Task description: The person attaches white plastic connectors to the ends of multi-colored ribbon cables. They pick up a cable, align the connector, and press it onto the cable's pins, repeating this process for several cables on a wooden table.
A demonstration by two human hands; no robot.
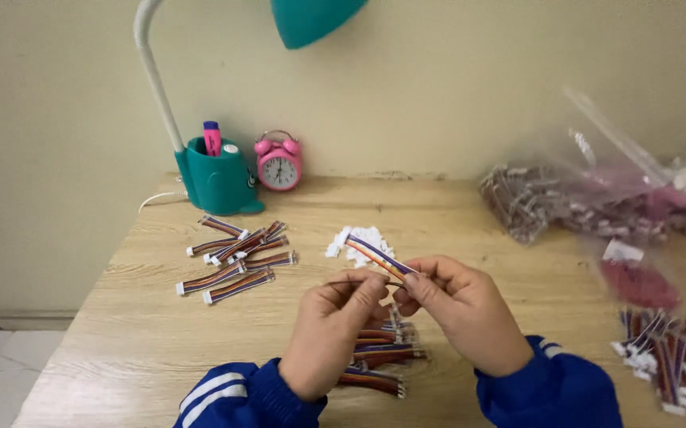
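Observation:
My right hand [458,309] pinches a short multicoloured ribbon cable [376,255] that slants up to the left over a small heap of white plastic connectors [363,240]. My left hand [335,329] meets it at the fingertips and pinches the cable's loose wire ends [351,280]. Beneath both hands lies a pile of similar cables without connectors [379,357]. Both sleeves are blue with white stripes.
Several finished cables with white connectors [236,261] lie at the left of the wooden table [121,333]. A teal desk lamp with pen holder [214,178] and a pink alarm clock [279,162] stand at the back. Clear bags of cables [589,198] and another cable bundle [660,349] occupy the right.

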